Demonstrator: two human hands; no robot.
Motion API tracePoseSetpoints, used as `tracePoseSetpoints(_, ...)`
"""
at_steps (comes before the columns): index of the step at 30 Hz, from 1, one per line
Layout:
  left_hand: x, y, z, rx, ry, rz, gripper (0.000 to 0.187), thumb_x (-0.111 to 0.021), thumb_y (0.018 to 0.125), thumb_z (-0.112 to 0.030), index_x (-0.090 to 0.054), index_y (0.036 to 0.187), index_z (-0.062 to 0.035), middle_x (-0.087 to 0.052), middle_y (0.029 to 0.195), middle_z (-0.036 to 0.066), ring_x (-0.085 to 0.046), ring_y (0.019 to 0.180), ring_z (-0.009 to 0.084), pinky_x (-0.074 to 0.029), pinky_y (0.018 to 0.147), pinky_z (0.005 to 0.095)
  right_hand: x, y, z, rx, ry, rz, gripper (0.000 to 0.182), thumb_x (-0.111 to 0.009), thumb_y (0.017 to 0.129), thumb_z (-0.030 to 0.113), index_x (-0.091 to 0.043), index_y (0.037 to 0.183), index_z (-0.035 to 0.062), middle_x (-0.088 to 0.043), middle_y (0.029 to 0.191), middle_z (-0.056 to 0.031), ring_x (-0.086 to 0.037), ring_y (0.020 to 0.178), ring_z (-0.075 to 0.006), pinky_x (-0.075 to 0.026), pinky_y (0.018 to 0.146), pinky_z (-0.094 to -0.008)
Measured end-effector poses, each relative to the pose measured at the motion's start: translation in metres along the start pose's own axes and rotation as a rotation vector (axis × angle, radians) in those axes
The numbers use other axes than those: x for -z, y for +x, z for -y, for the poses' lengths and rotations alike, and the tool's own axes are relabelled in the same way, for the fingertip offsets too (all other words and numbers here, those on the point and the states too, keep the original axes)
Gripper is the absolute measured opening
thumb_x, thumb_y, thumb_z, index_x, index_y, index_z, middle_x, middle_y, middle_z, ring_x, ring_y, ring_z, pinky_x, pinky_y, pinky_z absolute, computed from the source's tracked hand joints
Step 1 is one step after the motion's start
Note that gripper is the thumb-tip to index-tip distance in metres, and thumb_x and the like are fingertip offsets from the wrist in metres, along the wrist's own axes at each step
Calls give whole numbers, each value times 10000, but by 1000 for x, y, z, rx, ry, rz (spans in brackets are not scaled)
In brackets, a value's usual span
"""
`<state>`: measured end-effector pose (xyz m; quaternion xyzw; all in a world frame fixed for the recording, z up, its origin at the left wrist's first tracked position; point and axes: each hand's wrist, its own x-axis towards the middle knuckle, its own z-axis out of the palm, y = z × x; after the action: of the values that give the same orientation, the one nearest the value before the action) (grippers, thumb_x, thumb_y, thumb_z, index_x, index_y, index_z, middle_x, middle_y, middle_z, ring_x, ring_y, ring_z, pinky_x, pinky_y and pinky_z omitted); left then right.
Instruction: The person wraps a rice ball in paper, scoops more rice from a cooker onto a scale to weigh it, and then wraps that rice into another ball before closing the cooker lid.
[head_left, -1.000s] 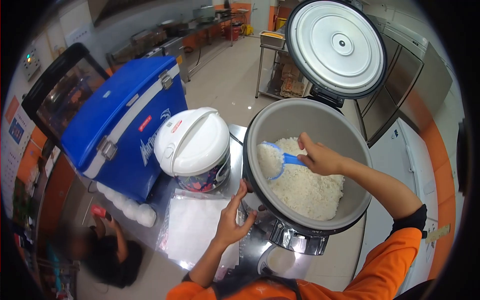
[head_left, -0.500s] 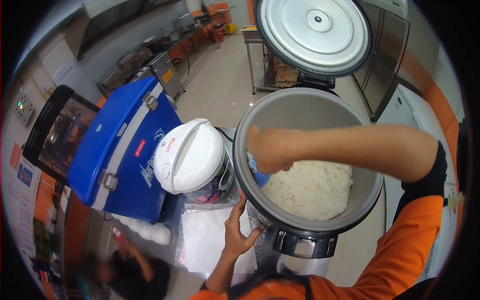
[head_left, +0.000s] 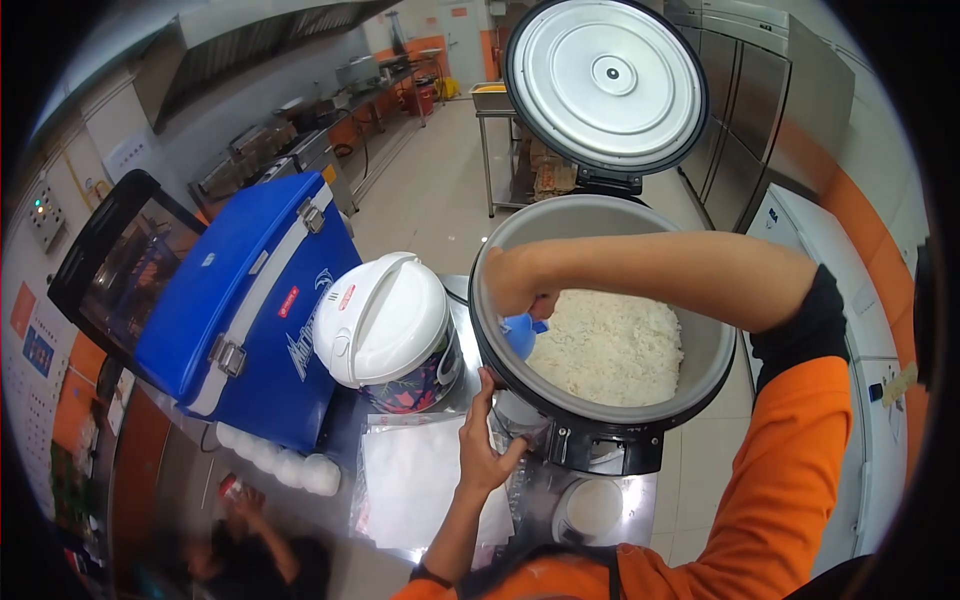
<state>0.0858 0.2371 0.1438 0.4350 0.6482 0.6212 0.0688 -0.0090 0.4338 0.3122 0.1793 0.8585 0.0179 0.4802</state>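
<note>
A large rice cooker (head_left: 714, 362) stands in front of me, with white cooked rice (head_left: 610, 350) filling the lower part of its grey pot. My right hand (head_left: 512, 280) reaches down inside at the left wall, fingers closed around a blue rice scoop (head_left: 518, 336). Part of the scoop is hidden beneath the hand. Against the cooker's outer left side rests my left hand (head_left: 482, 450), thumb and fingers apart, fingertips near the rim. Behind the pot, the round silver lid (head_left: 608, 85) is raised on its hinge.
Left of the cooker are a white-lidded floral rice warmer (head_left: 390, 325) and a blue cool box (head_left: 235, 300). White paper sheets (head_left: 415, 475) lie by my left hand. A round white container (head_left: 593, 508) sits below the cooker's latch. Another person (head_left: 260, 545) is at lower left.
My right hand stays at the pot's left wall, and more of the blue scoop now shows below it. My left hand keeps its place. The view has shifted slightly.
</note>
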Motion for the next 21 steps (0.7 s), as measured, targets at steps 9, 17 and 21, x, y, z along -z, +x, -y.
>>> tracePoseSetpoints(9, 7, 1, 0, 5, -32, 23, 705, -666, 769, -25, -353, 1390, 86, -383, 1451, 258, -383, 1357, 308, -286, 1121, 389, -120, -94, -148, 292, 1226, -451, 192, -492, 977, 199, -346, 1076, 122, -561, 723, -49, -431, 503, -77, -317, 424, -228)
tracePoseSetpoints(17, 3, -2, 14, 20, -69, -51, 647, -629, 791, -16, -399, 1393, 51, -450, 1418, 225, -424, 1334, 282, -306, 1102, 358, -171, -134, -126, 515, 2026, -519, 102, -438, 980, 148, -343, 1005, 120, -495, 682, -77, -340, 395, -30, -208, 272, -152)
tracePoseSetpoints(21, 9, -7, 8, 62, -119, -43, 548, -585, 837, 13, -450, 1368, 23, -492, 1394, 186, -461, 1307, 266, -335, 1086, 352, -183, -137, -119, 720, 2130, -428, 101, -452, 986, 180, -366, 991, 126, -459, 636, -46, -315, 354, -15, -208, 243, -148)
